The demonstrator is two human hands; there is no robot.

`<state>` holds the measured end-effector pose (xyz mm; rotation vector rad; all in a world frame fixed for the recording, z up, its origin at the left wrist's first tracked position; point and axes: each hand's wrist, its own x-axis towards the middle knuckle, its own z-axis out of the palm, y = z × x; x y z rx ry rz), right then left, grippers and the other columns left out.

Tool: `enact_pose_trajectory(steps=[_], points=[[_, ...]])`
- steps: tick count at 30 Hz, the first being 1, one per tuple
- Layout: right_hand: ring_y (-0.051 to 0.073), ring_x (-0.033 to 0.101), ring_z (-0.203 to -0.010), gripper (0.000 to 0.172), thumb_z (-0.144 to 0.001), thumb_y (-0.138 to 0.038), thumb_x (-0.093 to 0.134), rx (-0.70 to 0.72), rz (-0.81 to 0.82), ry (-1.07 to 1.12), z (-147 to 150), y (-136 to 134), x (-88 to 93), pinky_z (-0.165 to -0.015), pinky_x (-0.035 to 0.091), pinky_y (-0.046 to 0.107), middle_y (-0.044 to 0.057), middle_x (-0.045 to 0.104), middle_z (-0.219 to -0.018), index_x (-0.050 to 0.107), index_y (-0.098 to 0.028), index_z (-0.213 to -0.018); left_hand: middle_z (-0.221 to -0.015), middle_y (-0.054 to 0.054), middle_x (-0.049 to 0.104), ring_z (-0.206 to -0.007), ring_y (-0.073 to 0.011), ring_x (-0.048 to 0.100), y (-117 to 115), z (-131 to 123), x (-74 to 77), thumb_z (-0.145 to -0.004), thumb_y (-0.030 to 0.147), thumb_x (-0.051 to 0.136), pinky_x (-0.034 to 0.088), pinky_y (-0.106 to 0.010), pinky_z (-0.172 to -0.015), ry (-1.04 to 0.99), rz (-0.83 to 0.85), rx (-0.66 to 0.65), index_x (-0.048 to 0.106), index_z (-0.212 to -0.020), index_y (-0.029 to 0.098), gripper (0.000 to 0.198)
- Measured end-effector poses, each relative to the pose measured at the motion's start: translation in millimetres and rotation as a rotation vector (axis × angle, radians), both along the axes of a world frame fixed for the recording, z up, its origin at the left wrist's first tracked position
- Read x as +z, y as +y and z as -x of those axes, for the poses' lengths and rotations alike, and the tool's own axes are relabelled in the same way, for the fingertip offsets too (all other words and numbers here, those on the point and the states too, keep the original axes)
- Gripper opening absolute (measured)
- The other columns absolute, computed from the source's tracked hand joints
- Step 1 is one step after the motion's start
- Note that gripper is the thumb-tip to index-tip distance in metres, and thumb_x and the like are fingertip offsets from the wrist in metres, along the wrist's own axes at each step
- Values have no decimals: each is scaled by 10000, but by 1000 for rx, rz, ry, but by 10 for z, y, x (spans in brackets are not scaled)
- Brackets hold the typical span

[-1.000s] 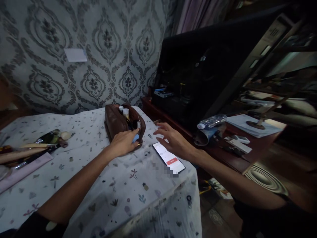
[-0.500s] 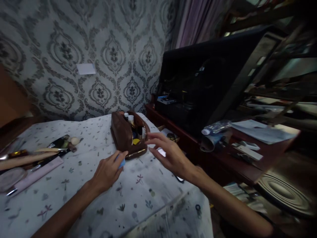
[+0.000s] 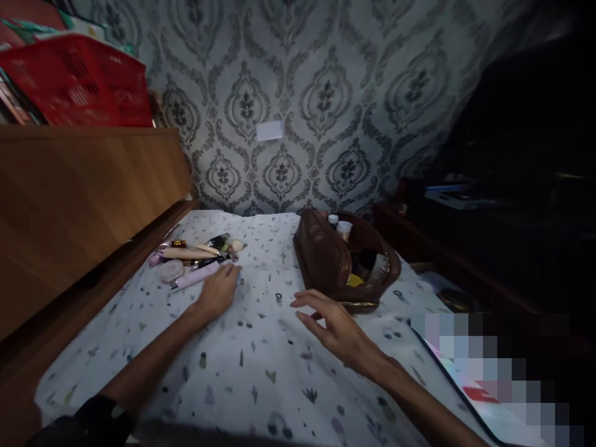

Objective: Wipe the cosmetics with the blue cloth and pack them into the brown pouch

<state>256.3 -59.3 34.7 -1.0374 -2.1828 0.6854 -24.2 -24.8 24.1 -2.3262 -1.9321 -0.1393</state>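
Observation:
My left hand point(image 3: 220, 290) is closed beside the cosmetics at left; only a trace of a small blue object point(image 3: 238, 272) shows at its fingertips. Just beyond it lie a pale pink tube point(image 3: 195, 276), a round compact point(image 3: 172, 270) and several makeup brushes point(image 3: 193, 253). In front of the brown cosmetic bag point(image 3: 321, 254), my right hand point(image 3: 333, 326) hovers with fingers apart and nothing in them. The bag stands unzipped, with white-capped bottles point(image 3: 344, 230) and a yellow item point(image 3: 354, 280) inside.
A patterned white cloth point(image 3: 261, 372) covers the surface. Along the left stands a wooden cabinet point(image 3: 93, 186) with a red basket point(image 3: 79, 81) on top. A dark screen point(image 3: 521, 136) rises at right. A bright-screened device point(image 3: 484, 397), partly pixelated, lies at lower right.
My view has swung left, bringing the red basket and cabinet in. My left hand has left the bag's side for the cosmetics pile. My right hand has drawn back from the bag's opening.

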Motion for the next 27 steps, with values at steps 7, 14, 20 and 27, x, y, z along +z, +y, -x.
enact_pose_trajectory(steps=[7, 14, 20, 27], points=[[200, 658, -872, 242, -872, -282, 505, 62, 211, 139, 488, 351, -327, -657, 555, 293, 101, 679, -961, 681, -152, -976, -1245, -219, 590, -1205, -307, 501, 513, 620, 230, -917, 108, 330, 456, -399, -942, 131, -101, 265, 540, -1231, 63, 381], [146, 571, -667, 233, -838, -311, 520, -23, 284, 315, 710, 484, -809, -613, 474, 255, 45, 655, -803, 674, -154, -916, -1145, -236, 655, -1124, -340, 570, 952, 941, 172, -942, 348, 417, 467, -424, -898, 191, 39, 291, 611, -1145, 70, 396], [162, 591, -778, 208, -839, -245, 510, 7, 174, 266, 652, 395, -797, -704, 449, 267, 48, 674, -861, 684, -169, -924, -1251, -188, 619, -1173, -334, 550, 1200, 1089, 121, -870, 559, 515, 450, -411, -944, 234, 153, 232, 631, -1162, 151, 516], [155, 590, -769, 194, -850, -224, 505, 13, 178, 247, 662, 357, -729, -691, 443, 261, 46, 673, -869, 684, -169, -904, -1270, -174, 596, -1205, -322, 535, 1189, 1085, 133, -898, 430, 491, 452, -413, -940, 217, 175, 126, 592, -1188, 168, 404]])
